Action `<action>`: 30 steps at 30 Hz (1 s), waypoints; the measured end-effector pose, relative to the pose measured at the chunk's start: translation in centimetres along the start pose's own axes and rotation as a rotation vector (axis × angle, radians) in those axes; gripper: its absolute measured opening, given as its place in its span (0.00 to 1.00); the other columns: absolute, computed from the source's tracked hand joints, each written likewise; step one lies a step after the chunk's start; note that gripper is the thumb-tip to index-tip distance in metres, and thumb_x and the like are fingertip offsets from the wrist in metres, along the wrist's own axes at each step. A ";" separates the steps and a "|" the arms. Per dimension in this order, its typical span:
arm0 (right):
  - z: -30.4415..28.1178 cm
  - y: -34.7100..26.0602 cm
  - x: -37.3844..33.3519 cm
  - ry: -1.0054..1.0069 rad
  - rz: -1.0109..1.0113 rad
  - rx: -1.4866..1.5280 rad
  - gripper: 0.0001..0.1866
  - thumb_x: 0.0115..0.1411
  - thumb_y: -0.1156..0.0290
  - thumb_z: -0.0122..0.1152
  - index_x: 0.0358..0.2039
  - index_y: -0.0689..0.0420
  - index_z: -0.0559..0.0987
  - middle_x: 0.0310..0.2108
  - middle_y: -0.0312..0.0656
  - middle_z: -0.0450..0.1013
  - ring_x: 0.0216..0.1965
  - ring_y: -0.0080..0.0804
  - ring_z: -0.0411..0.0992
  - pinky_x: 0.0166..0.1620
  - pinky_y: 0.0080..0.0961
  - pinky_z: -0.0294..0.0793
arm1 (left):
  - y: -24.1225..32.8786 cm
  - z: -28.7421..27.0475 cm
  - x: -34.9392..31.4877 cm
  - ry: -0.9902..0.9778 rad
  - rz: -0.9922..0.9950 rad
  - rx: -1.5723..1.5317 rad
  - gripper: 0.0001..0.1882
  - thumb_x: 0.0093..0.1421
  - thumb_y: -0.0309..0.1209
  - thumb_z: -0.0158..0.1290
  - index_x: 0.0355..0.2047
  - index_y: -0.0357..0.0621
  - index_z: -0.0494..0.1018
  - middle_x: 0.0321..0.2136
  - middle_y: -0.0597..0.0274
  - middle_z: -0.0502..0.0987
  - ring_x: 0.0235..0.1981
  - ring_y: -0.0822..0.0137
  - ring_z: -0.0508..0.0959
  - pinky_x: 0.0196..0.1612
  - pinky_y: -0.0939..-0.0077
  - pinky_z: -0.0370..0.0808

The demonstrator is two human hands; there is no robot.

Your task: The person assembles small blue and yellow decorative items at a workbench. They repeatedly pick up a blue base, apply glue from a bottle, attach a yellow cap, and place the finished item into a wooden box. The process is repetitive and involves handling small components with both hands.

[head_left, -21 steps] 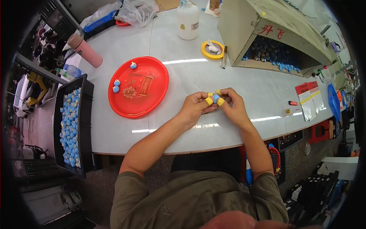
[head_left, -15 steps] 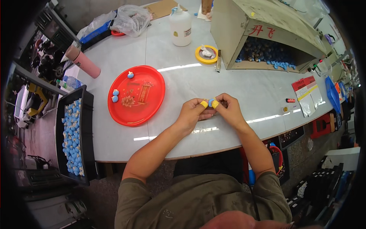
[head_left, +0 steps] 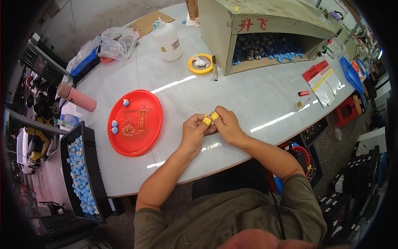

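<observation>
Over the table, my left hand and my right hand meet with fingers closed. Both thumbs have yellow tape around them. Pinched between the fingertips is a small blue and cream piece, mostly covered by them. To the left lies a round red plastic tray with a printed pattern. On it, near its left side, rest a few small blue balls with cream tips; one ball sits apart near the top, and a pair touches below it.
At the left table edge stands a black bin full of blue balls. Farther back are a pink bottle, a white squeeze bottle and a yellow tape roll. A grey box holds many blue pieces; a card lies right.
The view has shifted, so table items appear farther left. My hands have turned and drawn closer together; the blue piece, plain to see between my thumbs before, is now mostly hidden.
</observation>
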State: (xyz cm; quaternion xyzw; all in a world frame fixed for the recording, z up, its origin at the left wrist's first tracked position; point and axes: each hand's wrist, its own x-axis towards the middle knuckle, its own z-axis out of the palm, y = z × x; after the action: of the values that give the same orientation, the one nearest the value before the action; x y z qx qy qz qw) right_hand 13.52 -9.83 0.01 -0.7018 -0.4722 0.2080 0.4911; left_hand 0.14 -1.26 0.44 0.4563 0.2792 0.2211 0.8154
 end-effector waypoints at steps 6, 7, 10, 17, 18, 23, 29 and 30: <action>0.1 0.5 -0.2 0.002 -0.026 0.016 0.06 0.60 0.70 0.48 0.27 0.57 0.67 0.27 0.42 0.69 0.29 0.44 0.67 0.38 0.38 0.58 | 0.0 0.3 0.0 -0.001 0.009 0.015 0.09 0.67 0.33 0.55 0.40 0.39 0.74 0.35 0.58 0.80 0.32 0.70 0.81 0.40 0.76 0.80; 0.1 0.4 -0.2 0.003 -0.030 0.019 0.06 0.60 0.70 0.48 0.27 0.57 0.67 0.28 0.42 0.69 0.29 0.44 0.67 0.38 0.38 0.58 | 0.0 0.2 0.0 -0.005 0.008 0.016 0.09 0.67 0.33 0.55 0.40 0.39 0.74 0.35 0.58 0.80 0.32 0.71 0.81 0.40 0.76 0.80; 0.2 0.4 -0.3 0.007 -0.041 0.021 0.06 0.60 0.71 0.47 0.27 0.57 0.67 0.29 0.42 0.69 0.30 0.44 0.66 0.39 0.38 0.58 | 0.0 0.1 0.0 -0.012 0.006 0.014 0.08 0.67 0.32 0.55 0.39 0.38 0.74 0.35 0.57 0.80 0.32 0.70 0.81 0.40 0.76 0.80; 0.3 0.4 -0.3 0.020 -0.055 0.002 0.06 0.61 0.70 0.47 0.27 0.57 0.68 0.30 0.43 0.70 0.31 0.44 0.67 0.39 0.38 0.59 | -0.1 0.1 0.0 -0.003 0.009 0.002 0.08 0.67 0.30 0.54 0.39 0.36 0.74 0.34 0.56 0.81 0.33 0.69 0.81 0.41 0.76 0.80; 0.3 0.5 -0.3 0.025 -0.062 0.003 0.06 0.61 0.70 0.47 0.27 0.57 0.68 0.30 0.43 0.70 0.31 0.45 0.67 0.39 0.38 0.59 | -0.2 0.0 0.1 -0.004 0.011 0.003 0.08 0.67 0.30 0.54 0.39 0.36 0.74 0.34 0.56 0.81 0.33 0.69 0.81 0.41 0.76 0.80; 0.4 0.6 -0.2 0.042 -0.067 -0.007 0.07 0.61 0.69 0.48 0.27 0.57 0.68 0.29 0.44 0.70 0.30 0.46 0.67 0.38 0.39 0.59 | -0.2 0.1 0.2 -0.004 0.010 0.016 0.08 0.68 0.31 0.54 0.39 0.38 0.74 0.34 0.58 0.80 0.32 0.70 0.81 0.41 0.76 0.80; 0.5 0.6 0.0 0.062 -0.032 0.098 0.07 0.65 0.71 0.48 0.32 0.61 0.70 0.28 0.43 0.71 0.28 0.35 0.69 0.34 0.32 0.67 | -0.2 0.4 0.4 0.040 0.064 0.042 0.10 0.67 0.32 0.55 0.41 0.36 0.73 0.35 0.57 0.80 0.34 0.70 0.81 0.42 0.77 0.80; 0.5 0.6 0.1 0.062 -0.028 0.151 0.06 0.66 0.73 0.49 0.33 0.63 0.70 0.27 0.42 0.71 0.27 0.28 0.69 0.32 0.27 0.69 | -0.1 0.6 0.5 0.059 0.087 0.048 0.11 0.67 0.32 0.55 0.41 0.34 0.73 0.36 0.56 0.80 0.35 0.69 0.81 0.42 0.78 0.80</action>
State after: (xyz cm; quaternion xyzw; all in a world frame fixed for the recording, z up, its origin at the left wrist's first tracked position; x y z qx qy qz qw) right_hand 13.44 -9.58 -0.73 -0.6621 -0.4495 0.2144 0.5600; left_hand 0.87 -1.38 0.51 0.4807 0.2879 0.2630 0.7854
